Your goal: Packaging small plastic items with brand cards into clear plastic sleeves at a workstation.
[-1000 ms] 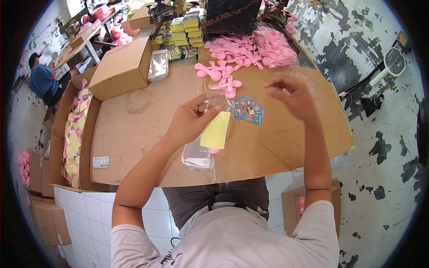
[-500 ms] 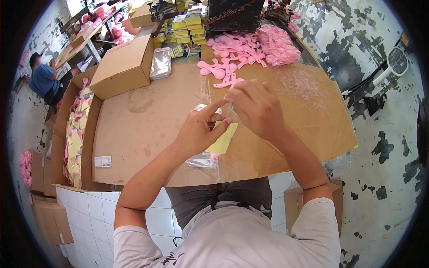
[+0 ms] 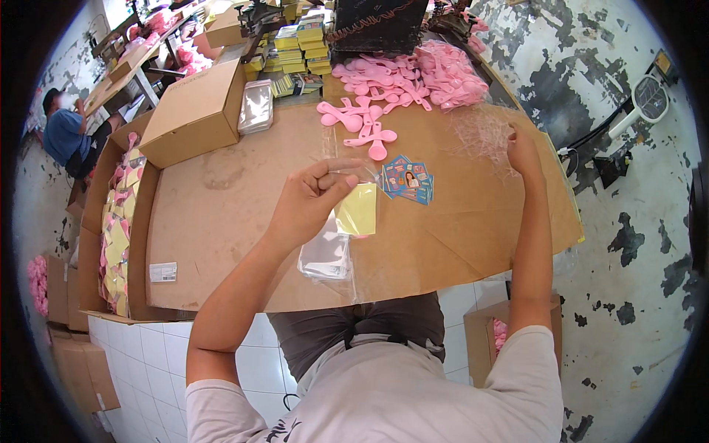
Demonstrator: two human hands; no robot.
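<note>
Near the table's middle, my left hand (image 3: 314, 199) pinches the upper end of a small clear plastic bag (image 3: 362, 173). A yellow card (image 3: 356, 210) shows in it, and a bit of pink peeks out at its lower edge. Below lies a stack of clear plastic bags (image 3: 325, 255), partly covered by the card. Out to the right, my right hand (image 3: 524, 153) is closed, fingertips together beside a heap of thin clear strips (image 3: 484, 136); whatever it holds is too small to tell. A fan of blue picture cards (image 3: 410, 179) lies between the hands.
Pink spoons (image 3: 377, 136) lie beyond the cards, with a larger pile (image 3: 443, 77) behind. At left stand a closed carton (image 3: 196, 111) and an open box (image 3: 140, 258) of packed pieces. More clear bags (image 3: 256, 107) and yellow card stacks (image 3: 310, 40) sit farther back. A person (image 3: 66, 133) sits far left.
My right hand has moved away from my left, out to the clear strips at the right. The blue cards have come into sight. My left hand still holds the bag, shifted slightly left.
</note>
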